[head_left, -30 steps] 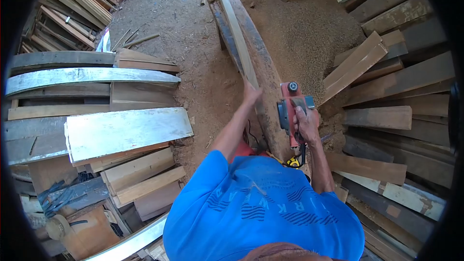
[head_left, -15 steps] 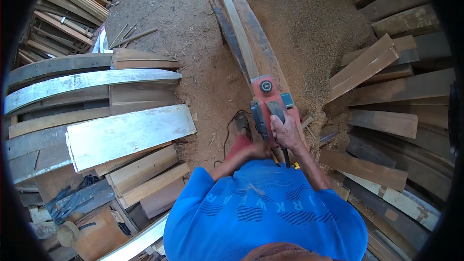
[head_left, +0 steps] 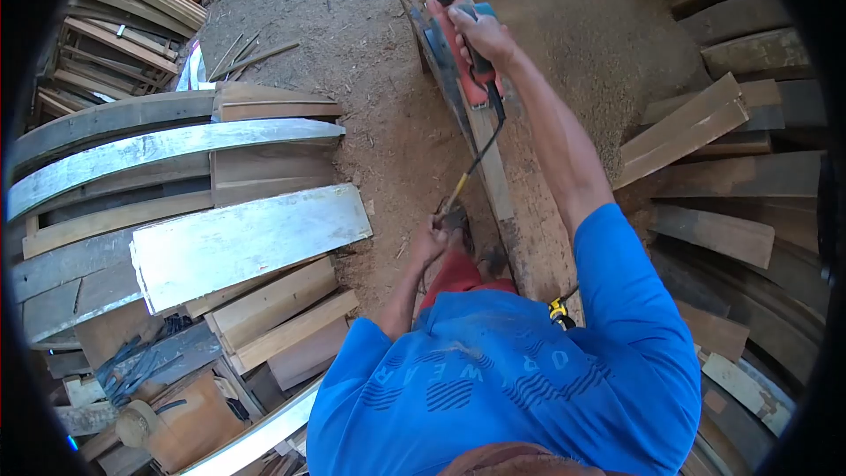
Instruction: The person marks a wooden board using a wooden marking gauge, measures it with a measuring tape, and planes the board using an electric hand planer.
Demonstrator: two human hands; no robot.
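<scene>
My right hand (head_left: 486, 38) is wrapped round the handle of a red and black electric planer (head_left: 452, 46), arm stretched far forward. The planer sits on a narrow wooden strip (head_left: 492, 167), which lies lengthwise on a long, worn wooden bench (head_left: 539, 220). From the planer's rear a black power cord (head_left: 484, 155), yellow along one stretch, runs back towards me. My left hand (head_left: 431, 239) is closed on this cord, low and to the left of the bench, above my foot.
Stacked boards (head_left: 256, 242) stand close on the left, some painted white. More planks (head_left: 714, 234) are piled on the right. Sawdust (head_left: 573, 44) covers the ground beside the bench. A yellow and black tool (head_left: 559, 313) lies near my waist.
My right hand has pushed the planer forward along the strip, away from my body. The left hand has moved off to the left and now holds the cord, drawn out behind the planer.
</scene>
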